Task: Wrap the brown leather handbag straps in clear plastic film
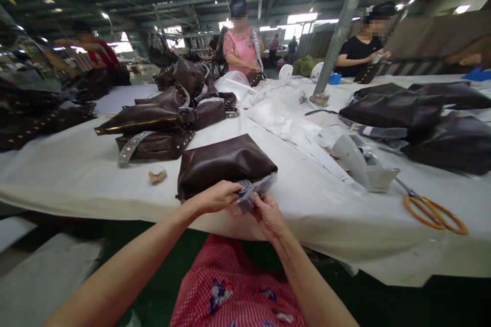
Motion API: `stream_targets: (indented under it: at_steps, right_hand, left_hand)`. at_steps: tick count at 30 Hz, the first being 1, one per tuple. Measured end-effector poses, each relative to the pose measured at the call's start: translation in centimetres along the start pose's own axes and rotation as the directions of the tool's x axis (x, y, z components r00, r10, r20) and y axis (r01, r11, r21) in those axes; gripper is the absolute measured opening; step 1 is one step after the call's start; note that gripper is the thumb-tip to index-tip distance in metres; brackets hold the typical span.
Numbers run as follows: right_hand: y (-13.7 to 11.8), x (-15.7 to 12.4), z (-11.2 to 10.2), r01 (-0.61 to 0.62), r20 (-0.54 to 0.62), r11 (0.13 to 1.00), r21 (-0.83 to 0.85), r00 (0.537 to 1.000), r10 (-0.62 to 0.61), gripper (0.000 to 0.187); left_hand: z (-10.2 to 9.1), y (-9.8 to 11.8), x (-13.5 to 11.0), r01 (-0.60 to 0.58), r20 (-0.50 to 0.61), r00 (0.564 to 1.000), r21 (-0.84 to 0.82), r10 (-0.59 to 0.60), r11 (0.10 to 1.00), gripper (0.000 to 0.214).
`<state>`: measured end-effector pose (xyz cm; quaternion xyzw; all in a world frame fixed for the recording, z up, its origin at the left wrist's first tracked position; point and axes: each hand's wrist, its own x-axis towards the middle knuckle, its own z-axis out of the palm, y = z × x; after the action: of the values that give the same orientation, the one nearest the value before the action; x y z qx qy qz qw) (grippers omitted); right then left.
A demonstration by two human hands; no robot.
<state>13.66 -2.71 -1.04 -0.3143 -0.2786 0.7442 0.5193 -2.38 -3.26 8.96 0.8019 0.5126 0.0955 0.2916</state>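
Observation:
Just in front of me a dark brown leather bag (pixel 226 161) lies on its side near the table's front edge. At its near side, a rolled strap in clear plastic wrap (pixel 245 194) is pinched between my two hands. My left hand (pixel 220 195) is closed on the roll's left side, and my right hand (pixel 268 214) grips its lower right. Loose plastic spreads rightward from the roll against the bag. The fingertips partly cover the strap, so how it joins the bag is hidden.
Scissors with orange handles (pixel 435 212) and a tape dispenser (pixel 362 163) lie to the right. More brown bags (pixel 153 122) are piled at left, others (pixel 414 107) at right. A metal post (pixel 341 30) rises from the table (pixel 95 179). Several people work beyond.

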Motion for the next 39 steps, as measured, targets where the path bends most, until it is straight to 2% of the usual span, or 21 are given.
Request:
stream_targets:
  at_steps: [5,10,14,17,21,25,28,30,32,34,36,39]
  right_hand:
    - [0.4,0.2,0.1,0.03,-0.049,1.0,-0.004,0.998,-0.03,0.043]
    - [1.6,0.4,0.3,0.09,-0.077,0.996,0.0,0.993,-0.089,0.037]
    - [2.2,0.2,0.8,0.127,-0.098,0.992,-0.003,0.987,-0.127,0.034]
    - [2.2,0.0,1.4,0.127,-0.099,0.992,-0.01,0.987,-0.128,0.035]
    - [2.0,0.0,1.9,0.105,-0.093,0.994,-0.032,0.99,-0.108,0.04]
    - [1.8,0.7,1.5,0.095,-0.059,0.991,-0.092,0.993,-0.101,0.045]
    - [0.9,1.3,0.8,0.075,-0.041,0.977,-0.199,0.996,-0.084,0.045]
    - [-0.5,1.7,0.0,0.047,-0.002,0.916,-0.399,0.999,-0.052,0.04]
    - [-2.8,1.8,-1.5,0.035,0.041,0.781,-0.623,0.999,-0.012,0.035]
    - [-5.8,1.8,-3.7,0.049,0.041,0.637,-0.769,0.999,-0.028,0.029]
    - [-9.1,1.9,-6.5,0.062,-0.013,0.536,-0.842,0.991,-0.136,0.024]
    - [-13.9,3.0,-10.6,0.037,-0.083,0.357,-0.933,0.945,-0.316,0.023]
  left_hand:
    - [1.5,0.8,0.8,0.136,-0.12,0.984,0.043,-0.13,0.99,0.019]
    - [2.0,1.2,0.4,0.235,-0.192,0.954,0.005,-0.23,0.972,0.02]
    - [2.1,1.9,-0.1,0.236,-0.211,0.949,-0.013,-0.234,0.972,0.028]
    - [2.6,2.2,-0.7,0.24,-0.254,0.943,0.081,-0.213,0.967,0.029]
    - [3.3,0.9,-1.1,0.237,-0.273,0.945,0.203,-0.177,0.95,0.02]
    - [3.9,-1.1,-0.3,0.201,-0.24,0.959,0.201,-0.151,0.959,0.023]
    - [4.0,-1.7,1.2,0.182,-0.227,0.963,0.166,-0.142,0.969,0.021]
    - [3.9,-1.8,2.3,0.165,-0.201,0.97,0.112,-0.14,0.98,0.022]
    - [3.6,-1.9,3.3,0.15,-0.178,0.973,0.016,-0.145,0.988,0.025]
    - [3.3,-2.0,4.0,0.131,-0.164,0.975,-0.117,-0.149,0.984,0.029]
    - [3.1,-2.4,4.3,0.11,-0.145,0.978,-0.256,-0.151,0.96,0.034]
    - [2.9,-2.8,4.1,0.134,-0.075,0.98,-0.427,-0.183,0.894,0.04]
